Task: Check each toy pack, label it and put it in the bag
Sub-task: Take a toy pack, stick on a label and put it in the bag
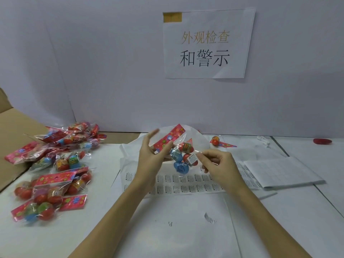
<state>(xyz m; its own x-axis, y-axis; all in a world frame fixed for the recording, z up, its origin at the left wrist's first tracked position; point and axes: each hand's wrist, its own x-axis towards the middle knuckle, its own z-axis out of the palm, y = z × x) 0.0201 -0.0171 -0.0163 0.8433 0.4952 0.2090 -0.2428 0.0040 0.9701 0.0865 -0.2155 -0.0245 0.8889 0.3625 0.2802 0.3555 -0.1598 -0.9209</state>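
Both hands are raised over the white table [55, 239]: the left hand [150, 157] pinches the red header of a clear toy pack [181, 155] holding red and blue eggs, its other fingers extended. The right hand [216, 164], fingers curled, presses a small white label [192, 158] onto the pack's front. Below lies a label sheet [186, 183]; unlabelled packs [54, 168] are heaped at left, well apart.

held clear plastic toy pack [181, 155]: showing red and blue eggs under a pink flowered header
paper wall sign [206, 44]: white, bearing gold and black characters
left heap of packs [54, 164]: showing red, blue, green
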